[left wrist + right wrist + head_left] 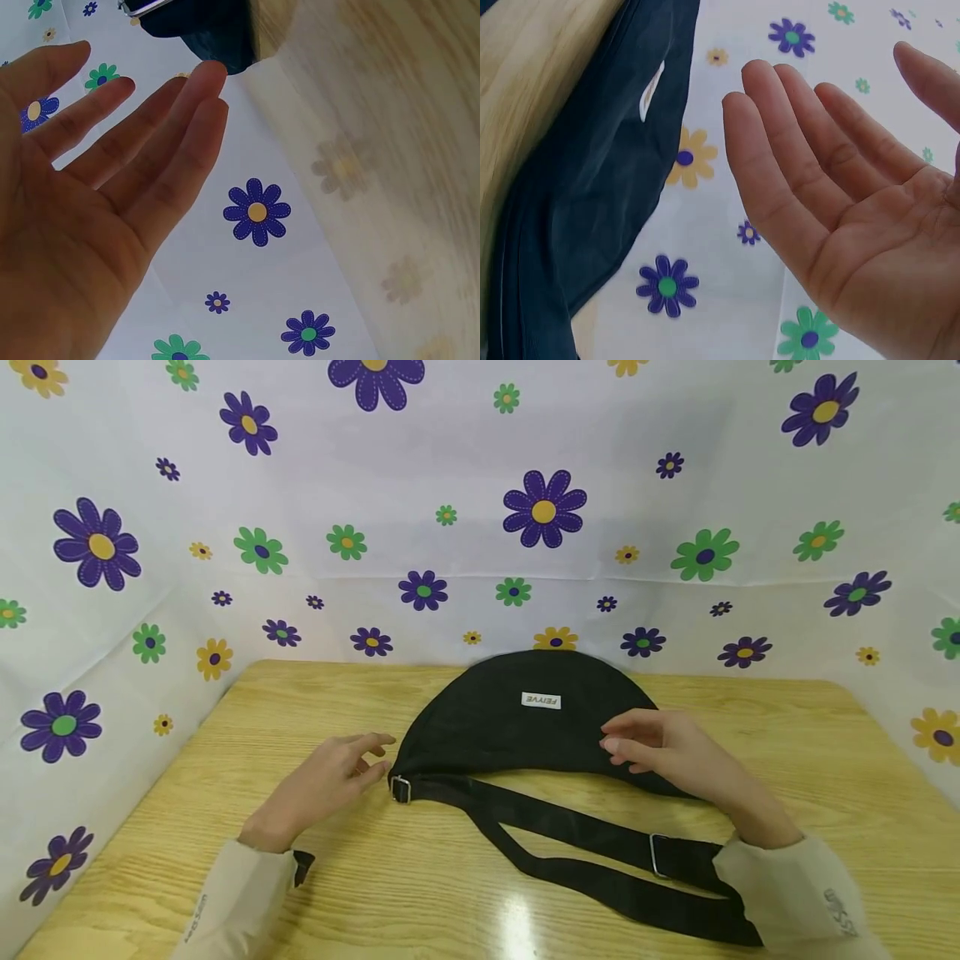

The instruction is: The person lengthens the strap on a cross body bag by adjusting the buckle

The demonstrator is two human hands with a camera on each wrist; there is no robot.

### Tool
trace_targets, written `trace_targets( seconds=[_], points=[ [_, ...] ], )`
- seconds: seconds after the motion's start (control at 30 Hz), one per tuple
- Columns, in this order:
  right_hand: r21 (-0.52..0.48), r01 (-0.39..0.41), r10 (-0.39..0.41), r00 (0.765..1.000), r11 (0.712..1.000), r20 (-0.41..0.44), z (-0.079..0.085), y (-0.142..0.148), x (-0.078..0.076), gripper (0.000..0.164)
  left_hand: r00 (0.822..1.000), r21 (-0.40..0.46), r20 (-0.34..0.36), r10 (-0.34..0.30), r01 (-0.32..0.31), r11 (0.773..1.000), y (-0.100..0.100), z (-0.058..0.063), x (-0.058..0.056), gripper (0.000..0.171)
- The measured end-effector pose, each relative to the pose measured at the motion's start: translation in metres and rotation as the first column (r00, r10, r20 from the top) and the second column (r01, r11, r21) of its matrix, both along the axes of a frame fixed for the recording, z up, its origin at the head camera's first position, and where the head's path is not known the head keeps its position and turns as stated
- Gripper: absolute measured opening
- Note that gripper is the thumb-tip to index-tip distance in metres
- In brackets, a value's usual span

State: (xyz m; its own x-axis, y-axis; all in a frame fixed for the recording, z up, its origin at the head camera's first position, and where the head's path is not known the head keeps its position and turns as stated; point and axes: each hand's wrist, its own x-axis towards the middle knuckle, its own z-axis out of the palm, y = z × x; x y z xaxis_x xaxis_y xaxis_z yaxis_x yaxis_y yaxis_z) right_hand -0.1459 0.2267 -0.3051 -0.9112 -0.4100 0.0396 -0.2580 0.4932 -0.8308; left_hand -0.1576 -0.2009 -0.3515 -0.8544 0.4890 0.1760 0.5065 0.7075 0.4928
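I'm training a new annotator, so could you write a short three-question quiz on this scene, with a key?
1. Multiple choice: What colour is the label on the black bag?
a) red
b) white
c) green

2. Count: How many metal buckles show in the head view?

3. True or false: Neither the left hand nor the right hand is holding anything.

Key: 1. b; 2. two; 3. true.

Free tabletop leftward, black bag across middle
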Motion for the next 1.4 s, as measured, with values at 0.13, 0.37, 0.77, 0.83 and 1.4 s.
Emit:
trace_targets(
  seconds=[0.13, 0.37, 0.77, 0.83, 1.4],
  points=[
    [-0.039, -0.034, 0.035, 0.999, 0.999, 0.035, 0.0, -0.01, -0.002, 0.037, 1.0, 0.007, 0.015, -0.007, 0.007, 1.0, 0.001, -0.002, 0.0, 0.032],
    [-0.091, -0.08, 0.089, 0.991, 0.993, 0.097, -0.002, -0.027, -0.005, 0.041, 0.997, 0.04, 0.075, -0.016, 0.013, 0.999, 0.0, -0.004, -0.002, 0.033],
    [-0.128, -0.12, 0.144, 0.969, 0.985, 0.199, -0.004, -0.052, -0.01, 0.044, 0.981, 0.137, 0.178, -0.072, 0.048, 0.989, -0.005, -0.001, -0.004, 0.036],
    [-0.133, -0.125, 0.153, 0.964, 0.983, 0.217, -0.006, -0.055, -0.011, 0.045, 0.978, 0.159, 0.195, -0.076, 0.044, 0.986, -0.006, -0.002, -0.003, 0.037],
    [-0.115, -0.183, 0.21, 0.929, 0.976, 0.305, -0.018, -0.084, -0.017, 0.045, 0.914, 0.313, 0.382, -0.138, 0.013, 0.95, -0.009, -0.006, -0.005, 0.04]
  ],
)
